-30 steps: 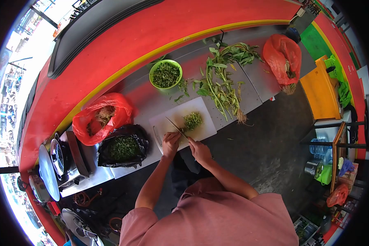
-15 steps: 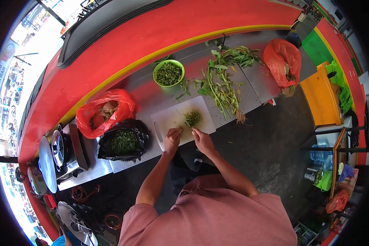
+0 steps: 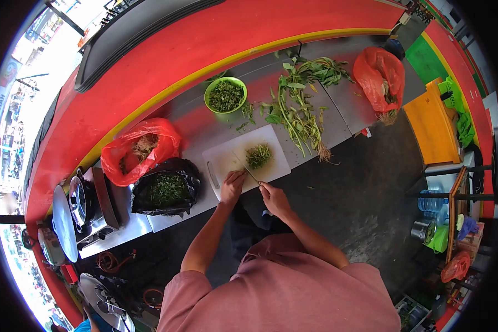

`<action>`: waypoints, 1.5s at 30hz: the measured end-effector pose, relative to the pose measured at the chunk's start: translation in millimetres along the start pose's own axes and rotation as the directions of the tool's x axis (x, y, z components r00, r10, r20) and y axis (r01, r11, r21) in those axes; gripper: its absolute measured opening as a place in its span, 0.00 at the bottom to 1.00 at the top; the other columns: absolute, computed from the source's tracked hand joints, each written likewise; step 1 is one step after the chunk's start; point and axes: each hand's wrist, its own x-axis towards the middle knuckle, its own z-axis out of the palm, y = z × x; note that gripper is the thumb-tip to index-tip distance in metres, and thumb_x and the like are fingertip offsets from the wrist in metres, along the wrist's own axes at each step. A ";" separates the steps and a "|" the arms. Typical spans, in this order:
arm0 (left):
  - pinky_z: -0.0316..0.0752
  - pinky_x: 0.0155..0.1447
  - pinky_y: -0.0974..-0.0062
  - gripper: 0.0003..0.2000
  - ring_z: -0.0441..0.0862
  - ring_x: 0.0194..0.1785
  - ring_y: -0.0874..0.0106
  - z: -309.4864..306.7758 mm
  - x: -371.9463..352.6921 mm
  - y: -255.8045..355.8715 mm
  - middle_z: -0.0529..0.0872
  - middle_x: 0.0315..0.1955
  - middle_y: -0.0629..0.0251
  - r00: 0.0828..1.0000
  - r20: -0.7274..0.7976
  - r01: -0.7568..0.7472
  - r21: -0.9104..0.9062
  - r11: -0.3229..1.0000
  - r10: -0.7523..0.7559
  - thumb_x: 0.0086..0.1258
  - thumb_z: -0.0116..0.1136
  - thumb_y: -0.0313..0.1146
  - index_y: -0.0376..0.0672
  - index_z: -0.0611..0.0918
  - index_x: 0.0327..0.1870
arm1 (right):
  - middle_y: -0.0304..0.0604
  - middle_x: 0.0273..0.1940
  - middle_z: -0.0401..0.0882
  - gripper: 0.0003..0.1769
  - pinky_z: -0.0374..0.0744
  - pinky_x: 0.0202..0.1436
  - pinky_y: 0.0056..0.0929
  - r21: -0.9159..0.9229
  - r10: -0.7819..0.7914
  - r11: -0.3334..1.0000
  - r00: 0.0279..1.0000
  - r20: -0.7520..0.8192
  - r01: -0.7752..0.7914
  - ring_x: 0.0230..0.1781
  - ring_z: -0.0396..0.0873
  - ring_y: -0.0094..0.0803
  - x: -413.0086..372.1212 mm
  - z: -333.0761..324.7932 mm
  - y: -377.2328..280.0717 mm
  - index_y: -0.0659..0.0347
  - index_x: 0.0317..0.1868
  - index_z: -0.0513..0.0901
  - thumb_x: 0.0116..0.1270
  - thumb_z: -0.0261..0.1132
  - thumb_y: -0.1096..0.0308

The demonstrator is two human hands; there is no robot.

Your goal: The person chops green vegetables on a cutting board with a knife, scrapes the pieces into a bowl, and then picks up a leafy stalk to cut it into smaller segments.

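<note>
While I'm working at the white rectangular plastic cutting board (image 3: 218,157), my right hand (image 3: 274,198) is closing tight round the handle of the thin steel-bladed knife (image 3: 248,169). Its blade is pointing away from me, just left of the small heap of chopped green leaves (image 3: 258,156), which is sitting mid-board.

My left hand (image 3: 232,182) is resting at the board's near edge w/ fingers curled down. I can't tell whether it's pinching anything.

Vs. half a sec ago, my right hand is sitting a bit further back toward me, and the blade is showing clear beside the heap instead of being lost against it. The heap is looking about the same size, so I'm reckoning I'm between cuts, not adding more.

Beyond the board, the round lime-green plastic bowl of chopped greens (image 3: 225,95) and the loose bunch of long leafy green stems w/ roots (image 3: 299,113) are lying on the grey steel counter (image 3: 343,105). The crumpled red plastic bag (image 3: 141,148) and the black plastic bag of greens (image 3: 166,191) are sitting to my left.
</note>
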 end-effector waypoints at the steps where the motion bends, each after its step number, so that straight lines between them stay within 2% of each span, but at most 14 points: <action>1: 0.80 0.55 0.65 0.12 0.83 0.49 0.61 0.8 -0.7 -0.7 0.87 0.45 0.62 1.000 0.001 0.000 -0.003 1.000 0.000 0.58 0.65 0.21 0.39 0.87 0.44 | 0.63 0.34 0.83 0.17 0.79 0.37 0.46 0.002 -0.005 1.000 1.000 -0.005 0.005 0.37 0.83 0.58 -2.1 1.1 0.6 0.63 0.57 0.81 0.76 0.58 0.61; 9: 0.81 0.51 0.66 0.12 0.84 0.47 0.61 1.4 -1.3 -4.3 0.88 0.42 0.62 0.999 0.002 0.040 -0.045 0.998 -0.040 0.57 0.64 0.18 0.39 0.88 0.42 | 0.62 0.38 0.84 0.18 0.80 0.40 0.46 -0.021 0.053 0.998 0.999 -0.012 -0.053 0.40 0.82 0.58 -11.3 4.3 -9.2 0.63 0.56 0.82 0.76 0.58 0.61; 12: 0.81 0.51 0.66 0.12 0.84 0.47 0.61 0.0 -0.2 -3.6 0.88 0.42 0.62 0.999 0.007 0.047 -0.049 0.998 -0.047 0.57 0.64 0.18 0.39 0.88 0.42 | 0.60 0.41 0.84 0.19 0.81 0.44 0.52 -0.033 0.060 0.998 0.998 0.011 -0.060 0.42 0.82 0.58 -11.9 10.0 -2.6 0.57 0.60 0.81 0.77 0.54 0.57; 14: 0.81 0.51 0.66 0.11 0.84 0.46 0.61 -2.4 2.1 -1.9 0.88 0.42 0.62 0.999 0.015 0.049 -0.048 0.998 -0.048 0.57 0.64 0.19 0.39 0.87 0.41 | 0.58 0.39 0.85 0.19 0.81 0.41 0.52 -0.042 -0.035 0.999 0.999 -0.031 0.034 0.39 0.83 0.58 -12.3 16.9 5.1 0.54 0.61 0.80 0.77 0.54 0.58; 15: 0.81 0.50 0.66 0.11 0.84 0.46 0.61 -2.5 1.6 -0.7 0.88 0.42 0.62 0.999 0.019 0.049 -0.049 0.998 -0.049 0.57 0.64 0.19 0.39 0.87 0.41 | 0.58 0.39 0.85 0.19 0.81 0.41 0.52 -0.041 -0.030 0.999 0.999 -0.030 0.029 0.39 0.83 0.58 -11.9 17.6 4.1 0.54 0.61 0.80 0.77 0.54 0.58; 17: 0.81 0.50 0.66 0.10 0.84 0.46 0.61 -2.0 1.5 3.4 0.88 0.42 0.62 0.999 0.005 0.054 -0.046 0.997 -0.054 0.57 0.64 0.19 0.39 0.87 0.40 | 0.58 0.40 0.85 0.17 0.82 0.40 0.50 -0.223 0.055 0.974 0.998 0.039 -0.045 0.40 0.83 0.57 -5.5 18.8 2.1 0.53 0.61 0.80 0.76 0.56 0.60; 20: 0.81 0.50 0.65 0.10 0.84 0.46 0.60 -1.1 1.2 4.4 0.88 0.42 0.62 0.998 -0.016 0.052 -0.040 0.998 -0.053 0.58 0.64 0.19 0.39 0.87 0.41 | 0.56 0.40 0.85 0.17 0.82 0.39 0.51 -0.269 0.039 0.963 0.997 0.065 -0.020 0.40 0.83 0.57 7.8 26.9 3.3 0.50 0.61 0.79 0.76 0.55 0.59; 26: 0.81 0.50 0.65 0.10 0.84 0.46 0.59 -2.8 3.6 -2.3 0.88 0.43 0.61 0.993 0.017 0.118 -0.062 0.991 -0.117 0.59 0.64 0.20 0.39 0.87 0.41 | 0.59 0.40 0.85 0.18 0.81 0.43 0.54 -0.148 0.113 0.983 0.993 0.035 -0.107 0.41 0.82 0.60 26.8 16.9 -15.3 0.53 0.58 0.81 0.76 0.55 0.56; 31: 0.80 0.49 0.64 0.08 0.84 0.44 0.58 -5.4 9.8 0.5 0.88 0.42 0.62 0.990 -0.006 0.138 -0.090 0.986 -0.139 0.60 0.64 0.20 0.39 0.88 0.40 | 0.60 0.39 0.85 0.18 0.81 0.46 0.55 -0.153 0.132 0.981 0.988 0.085 -0.118 0.42 0.82 0.61 26.0 -1.2 -23.2 0.55 0.54 0.82 0.76 0.54 0.54; 33: 0.80 0.48 0.64 0.07 0.84 0.44 0.59 -7.0 11.6 0.8 0.88 0.41 0.62 0.989 0.031 0.144 -0.094 0.985 -0.142 0.60 0.64 0.20 0.40 0.88 0.38 | 0.59 0.39 0.85 0.18 0.81 0.46 0.55 -0.162 0.121 0.981 0.988 0.099 -0.104 0.42 0.82 0.62 23.4 -2.9 -27.4 0.56 0.53 0.81 0.76 0.53 0.53; 35: 0.80 0.48 0.65 0.07 0.84 0.44 0.59 -7.4 12.0 -0.3 0.88 0.40 0.62 0.989 0.040 0.146 -0.101 0.984 -0.143 0.60 0.64 0.20 0.39 0.88 0.38 | 0.59 0.38 0.85 0.18 0.81 0.44 0.55 -0.199 0.169 0.969 0.979 0.111 -0.145 0.40 0.82 0.62 19.0 -5.9 -35.3 0.56 0.52 0.81 0.77 0.53 0.54; 39: 0.80 0.48 0.65 0.07 0.84 0.43 0.59 -8.1 11.0 -1.2 0.87 0.39 0.61 0.990 0.064 0.134 -0.097 0.986 -0.128 0.59 0.64 0.20 0.39 0.87 0.38 | 0.58 0.35 0.85 0.17 0.82 0.40 0.54 -0.216 0.151 0.967 0.986 0.071 -0.132 0.36 0.82 0.61 10.7 1.6 -30.0 0.56 0.53 0.83 0.76 0.56 0.56; 42: 0.80 0.48 0.64 0.08 0.83 0.43 0.59 -7.0 9.7 -5.0 0.87 0.38 0.61 0.992 0.065 0.119 -0.118 0.986 -0.112 0.58 0.64 0.19 0.38 0.87 0.38 | 0.56 0.33 0.85 0.16 0.82 0.35 0.53 -0.244 0.022 0.970 1.000 -0.002 -0.022 0.33 0.83 0.58 5.0 14.0 -16.4 0.55 0.55 0.83 0.75 0.57 0.58; 45: 0.80 0.48 0.64 0.08 0.83 0.44 0.59 -10.3 11.2 -2.6 0.87 0.38 0.61 0.993 0.079 0.091 -0.113 0.989 -0.082 0.58 0.64 0.19 0.38 0.87 0.39 | 0.54 0.34 0.85 0.16 0.82 0.34 0.52 -0.331 0.009 0.943 1.000 0.025 0.000 0.33 0.83 0.57 11.6 24.7 -3.0 0.54 0.57 0.81 0.75 0.56 0.59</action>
